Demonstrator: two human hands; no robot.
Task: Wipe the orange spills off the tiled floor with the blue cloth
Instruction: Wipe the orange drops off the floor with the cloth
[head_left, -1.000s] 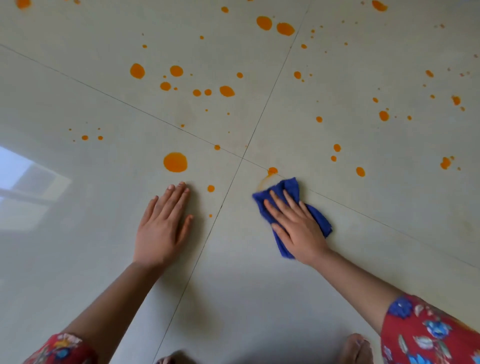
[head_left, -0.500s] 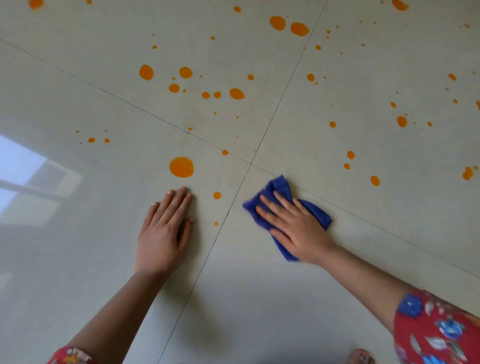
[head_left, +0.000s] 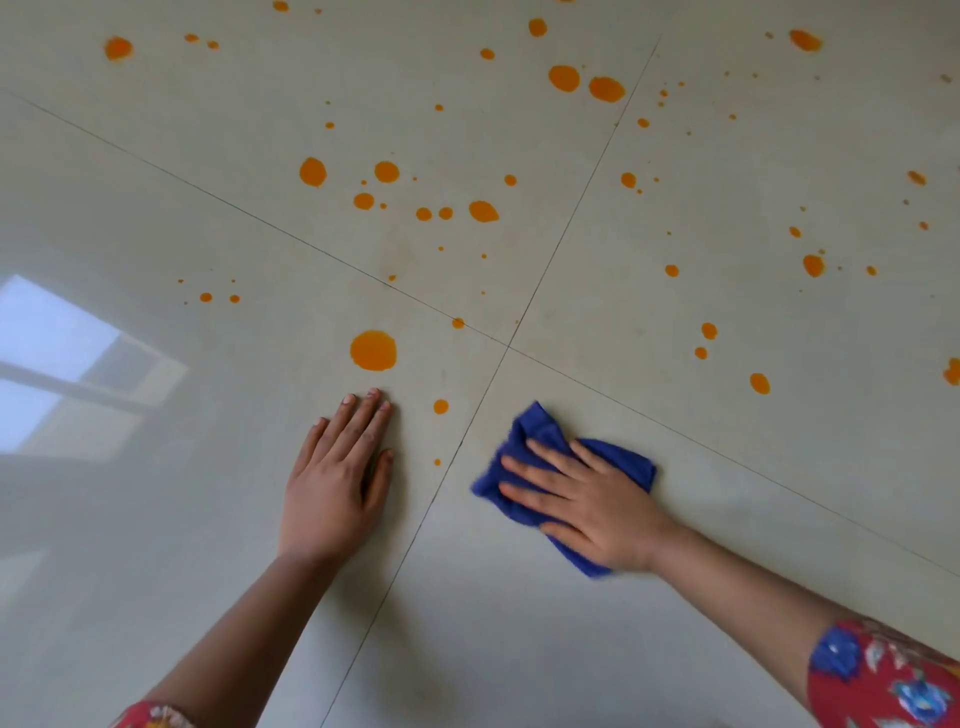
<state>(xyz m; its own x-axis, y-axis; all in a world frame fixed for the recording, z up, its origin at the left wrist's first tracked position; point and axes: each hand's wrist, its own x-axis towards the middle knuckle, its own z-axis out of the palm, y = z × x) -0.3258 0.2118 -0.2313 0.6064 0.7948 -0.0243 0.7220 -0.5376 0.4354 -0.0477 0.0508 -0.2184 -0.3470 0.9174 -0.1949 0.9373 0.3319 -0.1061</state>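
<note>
My right hand (head_left: 587, 499) presses flat on the crumpled blue cloth (head_left: 540, 431), which lies on the near right tile just right of the grout line. My left hand (head_left: 337, 483) rests palm down on the near left tile, fingers together and holding nothing. A large orange spill (head_left: 373, 351) sits just beyond my left fingertips, and a small orange drop (head_left: 440, 406) lies between the two hands. Several more orange spots (head_left: 483, 211) are scattered over the far tiles, with others to the right (head_left: 759, 383).
The pale glossy tiled floor (head_left: 519, 623) fills the view; four tiles meet at a grout cross (head_left: 508, 346). A window reflection (head_left: 67, 364) shines at the left. Red floral sleeves (head_left: 883, 675) show at the bottom corners.
My right hand has slid the blue cloth down and left over the tile corner area; the orange drop and smear near the grout cross are gone. My left hand has stayed put.
</note>
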